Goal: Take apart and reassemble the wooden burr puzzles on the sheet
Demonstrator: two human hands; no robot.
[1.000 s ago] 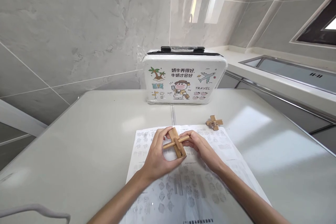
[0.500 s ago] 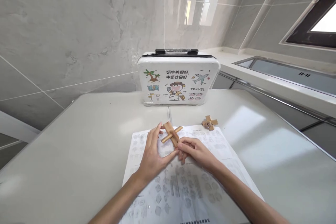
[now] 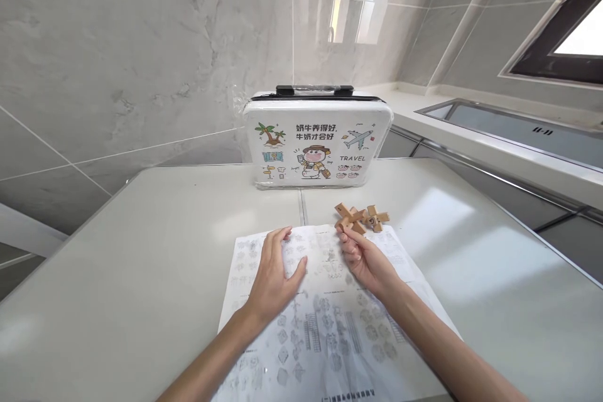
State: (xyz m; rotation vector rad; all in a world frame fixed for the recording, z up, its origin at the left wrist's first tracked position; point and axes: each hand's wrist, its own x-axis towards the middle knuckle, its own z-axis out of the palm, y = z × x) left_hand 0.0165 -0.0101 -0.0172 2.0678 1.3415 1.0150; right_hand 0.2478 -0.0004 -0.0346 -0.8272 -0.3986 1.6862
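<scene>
My right hand (image 3: 369, 262) pinches a wooden burr puzzle (image 3: 348, 218) made of crossed sticks, near the far edge of the printed sheet (image 3: 313, 301). Just right of it, a smaller cross-shaped wooden puzzle (image 3: 377, 218) with a dark mark stands by the sheet's far right corner; from here the two seem to touch or overlap. My left hand (image 3: 273, 273) is over the left part of the sheet, thumb and fingers apart, with nothing in it. Rows of small line drawings cover the paper.
A white case (image 3: 318, 141) with cartoon prints and a black handle stands upright at the back of the pale table (image 3: 141, 264), wrapped in clear plastic. Grey tiled wall (image 3: 141, 63) rises behind it. To the right runs a counter with a dark inset panel (image 3: 518, 129).
The crossed-stick puzzle was between both hands over the sheet. My right hand has carried it right and away, beside the smaller puzzle. My left hand has let go and stayed behind.
</scene>
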